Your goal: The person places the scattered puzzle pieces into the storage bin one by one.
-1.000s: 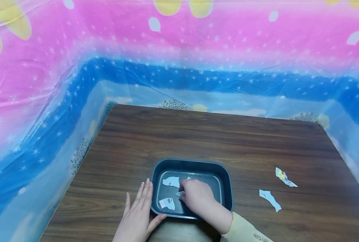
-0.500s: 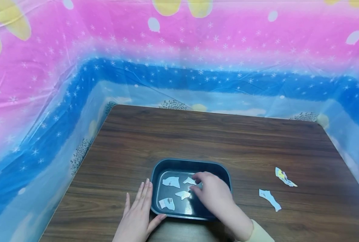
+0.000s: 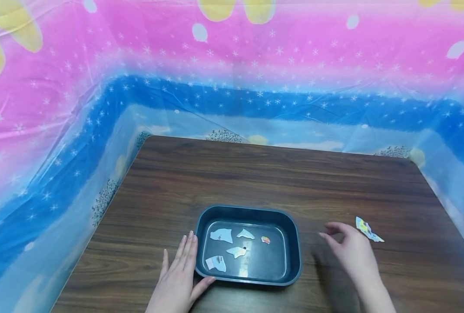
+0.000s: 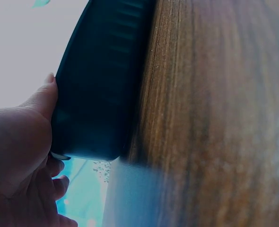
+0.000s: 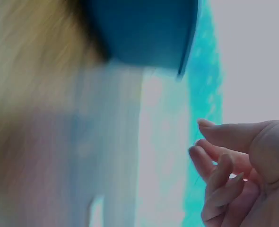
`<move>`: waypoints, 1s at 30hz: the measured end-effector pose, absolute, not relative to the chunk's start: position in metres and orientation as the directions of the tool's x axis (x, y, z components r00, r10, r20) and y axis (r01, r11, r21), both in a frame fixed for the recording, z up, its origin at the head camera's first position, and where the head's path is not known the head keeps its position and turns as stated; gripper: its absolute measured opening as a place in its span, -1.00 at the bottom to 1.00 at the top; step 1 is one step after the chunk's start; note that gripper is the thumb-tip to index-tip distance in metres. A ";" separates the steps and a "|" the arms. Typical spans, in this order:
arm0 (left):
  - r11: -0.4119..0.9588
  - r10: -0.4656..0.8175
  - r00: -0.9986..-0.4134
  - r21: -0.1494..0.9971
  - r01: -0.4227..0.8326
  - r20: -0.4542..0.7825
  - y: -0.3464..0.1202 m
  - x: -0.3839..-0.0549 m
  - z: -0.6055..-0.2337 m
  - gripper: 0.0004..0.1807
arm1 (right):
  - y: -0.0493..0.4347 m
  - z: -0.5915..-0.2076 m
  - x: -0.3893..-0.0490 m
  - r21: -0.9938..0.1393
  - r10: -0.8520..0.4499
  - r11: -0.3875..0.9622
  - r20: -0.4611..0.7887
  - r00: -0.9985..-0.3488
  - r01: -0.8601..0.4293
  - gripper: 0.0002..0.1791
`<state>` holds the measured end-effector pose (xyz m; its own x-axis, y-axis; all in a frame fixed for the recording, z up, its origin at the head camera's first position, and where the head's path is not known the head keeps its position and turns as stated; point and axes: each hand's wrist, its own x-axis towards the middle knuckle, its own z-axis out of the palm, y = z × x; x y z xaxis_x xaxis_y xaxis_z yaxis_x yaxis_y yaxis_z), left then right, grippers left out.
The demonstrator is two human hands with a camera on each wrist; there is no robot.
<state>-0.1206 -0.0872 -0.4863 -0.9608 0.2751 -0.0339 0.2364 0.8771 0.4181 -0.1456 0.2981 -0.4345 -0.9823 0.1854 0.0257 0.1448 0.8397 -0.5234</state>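
Observation:
A dark rectangular tray (image 3: 251, 281) holds several flat pale scraps with jagged edges, like torn paper; one small scrap (image 3: 266, 240) is reddish. Straight fingers of my left hand (image 3: 176, 274) rest against the tray's left side, the thumb at its near left corner. Off the tray's right side, my right hand (image 3: 351, 252) hovers over the table, fingers loosely bent and a gap between thumb and forefinger, with nothing in it. Just beyond that hand lies a yellow-patterned scrap (image 3: 366, 229). In the right wrist view the hand (image 5: 243, 175) is likewise holding nothing.
The brown wood-grain table (image 3: 255, 174) extends behind and to both sides of the tray. A pink and blue printed cloth (image 3: 232, 78) hangs around its back and sides. A blurred pale strip (image 5: 97, 212) shows low in the right wrist view.
My right hand has let go of a scrap inside the tray and moved right, out over the table. It now covers the spot where a pale curved scrap lay. The left hand stays put.

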 end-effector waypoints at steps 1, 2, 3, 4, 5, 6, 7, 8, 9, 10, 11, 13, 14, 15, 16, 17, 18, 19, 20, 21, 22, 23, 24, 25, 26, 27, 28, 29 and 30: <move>0.878 0.275 -0.961 0.419 0.234 -0.039 -0.087 -0.121 -0.486 0.09 | 0.308 -0.439 -0.144 -0.512 0.191 0.843 -0.006 -0.981 0.167 -0.58; 0.879 0.274 -0.961 0.417 0.232 -0.042 -0.087 -0.121 -0.486 0.09 | 0.319 -0.444 -0.142 -0.499 0.198 0.844 -0.050 -0.979 0.196 -0.53; 0.879 0.273 -0.961 0.418 0.232 -0.042 -0.087 -0.121 -0.486 0.09 | 0.328 -0.448 -0.141 -0.484 0.203 0.846 -0.098 -0.974 0.225 -0.46; 0.880 0.271 -0.961 0.417 0.229 -0.044 -0.087 -0.121 -0.486 0.09 | 0.336 -0.452 -0.139 -0.469 0.213 0.845 -0.143 -0.967 0.256 -0.41; 0.880 0.271 -0.962 0.416 0.230 -0.042 -0.087 -0.121 -0.487 0.09 | 0.344 -0.455 -0.138 -0.456 0.223 0.843 -0.183 -0.957 0.284 -0.37; 0.880 0.270 -0.962 0.416 0.231 -0.039 -0.087 -0.121 -0.487 0.09 | 0.350 -0.459 -0.138 -0.443 0.236 0.841 -0.215 -0.948 0.309 -0.34; 0.880 0.270 -0.962 0.416 0.232 -0.035 -0.088 -0.121 -0.487 0.09 | 0.355 -0.462 -0.137 -0.432 0.244 0.840 -0.239 -0.940 0.328 -0.31; 0.879 0.270 -0.962 0.415 0.233 -0.032 -0.088 -0.121 -0.487 0.09 | 0.359 -0.464 -0.137 -0.422 0.251 0.840 -0.257 -0.933 0.342 -0.30; 0.879 0.270 -0.962 0.415 0.234 -0.029 -0.088 -0.121 -0.487 0.09 | 0.362 -0.467 -0.136 -0.413 0.252 0.843 -0.262 -0.932 0.344 -0.31; 0.880 0.270 -0.962 0.413 0.235 -0.028 -0.088 -0.121 -0.488 0.09 | 0.365 -0.470 -0.135 -0.406 0.251 0.848 -0.259 -0.933 0.341 -0.34; 0.880 0.272 -0.962 0.412 0.237 -0.026 -0.088 -0.121 -0.488 0.09 | 0.367 -0.472 -0.135 -0.400 0.247 0.853 -0.254 -0.935 0.334 -0.38; 0.880 0.273 -0.962 0.412 0.237 -0.029 -0.088 -0.121 -0.488 0.09 | 0.369 -0.475 -0.134 -0.397 0.237 0.861 -0.243 -0.941 0.319 -0.47; 0.880 0.274 -0.961 0.412 0.237 -0.032 -0.088 -0.121 -0.488 0.09 | 0.369 -0.477 -0.134 -0.397 0.231 0.863 -0.238 -0.943 0.312 -0.53; 0.880 0.274 -0.961 0.411 0.236 -0.035 -0.088 -0.121 -0.488 0.09 | 0.369 -0.477 -0.135 -0.397 0.227 0.865 -0.235 -0.945 0.306 -0.58; 0.881 0.273 -0.961 0.411 0.234 -0.038 -0.088 -0.121 -0.488 0.09 | 0.369 -0.478 -0.136 -0.400 0.228 0.864 -0.233 -0.945 0.307 -0.63; 0.881 0.273 -0.961 0.412 0.232 -0.041 -0.088 -0.122 -0.488 0.09 | 0.368 -0.478 -0.137 -0.404 0.232 0.859 -0.240 -0.943 0.314 -0.68; 0.882 0.271 -0.961 0.412 0.230 -0.045 -0.088 -0.122 -0.487 0.09 | 0.367 -0.478 -0.138 -0.407 0.237 0.854 -0.249 -0.939 0.323 -0.71; 0.882 0.271 -0.962 0.413 0.229 -0.046 -0.088 -0.122 -0.487 0.09 | 0.366 -0.477 -0.138 -0.408 0.239 0.851 -0.260 -0.936 0.331 -0.74; 0.882 0.270 -0.962 0.413 0.229 -0.044 -0.088 -0.122 -0.487 0.09 | 0.366 -0.477 -0.138 -0.411 0.237 0.849 -0.266 -0.934 0.332 -0.75; 0.882 0.270 -0.962 0.412 0.228 -0.045 -0.088 -0.122 -0.487 0.09 | 0.366 -0.477 -0.138 -0.412 0.238 0.848 -0.267 -0.934 0.334 -0.74; 0.881 0.271 -0.961 0.412 0.230 -0.043 -0.088 -0.122 -0.487 0.09 | 0.366 -0.478 -0.138 -0.415 0.237 0.846 -0.268 -0.934 0.334 -0.72; 0.881 0.272 -0.961 0.411 0.233 -0.040 -0.088 -0.122 -0.487 0.09 | 0.366 -0.478 -0.137 -0.420 0.237 0.843 -0.271 -0.933 0.337 -0.70; 0.881 0.274 -0.961 0.410 0.236 -0.035 -0.088 -0.121 -0.487 0.09 | 0.366 -0.478 -0.136 -0.423 0.231 0.843 -0.271 -0.935 0.331 -0.67; 0.881 0.275 -0.961 0.408 0.239 -0.030 -0.088 -0.121 -0.487 0.08 | 0.366 -0.478 -0.136 -0.427 0.222 0.845 -0.268 -0.937 0.323 -0.65; 0.881 0.276 -0.961 0.407 0.242 -0.026 -0.088 -0.121 -0.487 0.08 | 0.366 -0.479 -0.135 -0.430 0.214 0.846 -0.267 -0.940 0.315 -0.63; 0.881 0.277 -0.961 0.407 0.243 -0.026 -0.088 -0.121 -0.487 0.08 | 0.366 -0.479 -0.135 -0.431 0.210 0.847 -0.268 -0.940 0.312 -0.61; 0.880 0.278 -0.960 0.407 0.245 -0.023 -0.088 -0.121 -0.487 0.08 | 0.366 -0.479 -0.135 -0.436 0.203 0.846 -0.272 -0.941 0.308 -0.60; 0.880 0.278 -0.960 0.406 0.246 -0.022 -0.088 -0.121 -0.488 0.09 | 0.365 -0.478 -0.135 -0.436 0.198 0.847 -0.273 -0.941 0.305 -0.61; 0.879 0.279 -0.960 0.408 0.245 -0.023 -0.088 -0.121 -0.488 0.09 | 0.364 -0.478 -0.135 -0.435 0.195 0.849 -0.269 -0.943 0.300 -0.64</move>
